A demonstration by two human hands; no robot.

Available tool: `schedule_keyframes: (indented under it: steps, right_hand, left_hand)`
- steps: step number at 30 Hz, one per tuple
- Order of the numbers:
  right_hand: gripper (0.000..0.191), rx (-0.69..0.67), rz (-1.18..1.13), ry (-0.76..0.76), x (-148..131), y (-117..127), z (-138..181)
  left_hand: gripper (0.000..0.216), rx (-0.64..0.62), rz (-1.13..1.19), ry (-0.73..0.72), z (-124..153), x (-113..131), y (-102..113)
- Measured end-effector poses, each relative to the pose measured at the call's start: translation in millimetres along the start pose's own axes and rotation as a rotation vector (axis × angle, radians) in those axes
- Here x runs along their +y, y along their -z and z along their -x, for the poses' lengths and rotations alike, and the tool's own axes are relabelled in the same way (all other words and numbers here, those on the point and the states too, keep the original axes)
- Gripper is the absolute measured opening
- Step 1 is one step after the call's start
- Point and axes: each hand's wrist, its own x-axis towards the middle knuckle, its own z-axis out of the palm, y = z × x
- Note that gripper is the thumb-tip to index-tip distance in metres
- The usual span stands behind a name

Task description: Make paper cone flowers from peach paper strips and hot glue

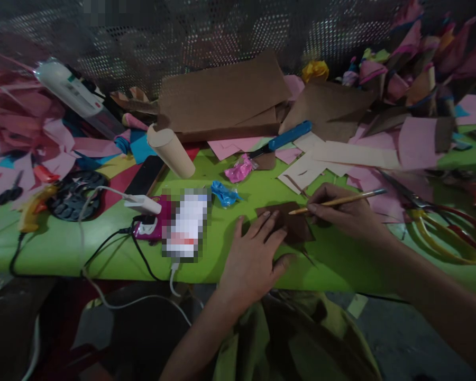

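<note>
My right hand (335, 203) grips a pencil (353, 197), its sharpened tip pointing left over a small dark brown piece of paper (297, 228). Fingers spread, my left hand (256, 254) lies flat across the left part of that paper. Both are on the green tabletop (218, 270). A crumpled blue scrap (225, 194) and a crumpled pink piece (240, 168) lie just beyond my left hand. Pale paper sheets (301, 172) are spread above the brown piece.
A phone (188, 225) with a charging cable lies left of my hands, beside a purple power strip (153, 226). Scissors (444, 233) rest at the right. A cardboard tube (172, 152), a blue-handled cutter (289, 135), a glue gun (37, 206) and brown cardboard (222, 98) lie farther back.
</note>
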Motion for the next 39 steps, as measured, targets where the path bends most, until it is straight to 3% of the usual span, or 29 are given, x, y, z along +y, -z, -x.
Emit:
schedule_keyframes:
  steps: [6,14,23,39]
  right_hand:
    - [0.022,-0.141,-0.059,-0.120,-7,5,9]
    - [0.022,-0.236,-0.127,-0.164,-17,5,18]
    - [0.024,0.020,-0.129,-0.037,-5,-2,3]
    - [0.027,0.046,-0.016,-0.005,1,-9,-5]
  left_hand:
    - [0.045,0.032,-0.012,0.002,0,0,-2]
    - [0.038,0.055,-0.024,0.010,-1,0,-3]
    - [0.036,0.082,-0.055,0.035,0,-1,-5]
    - [0.036,0.100,-0.056,0.035,0,-2,-6]
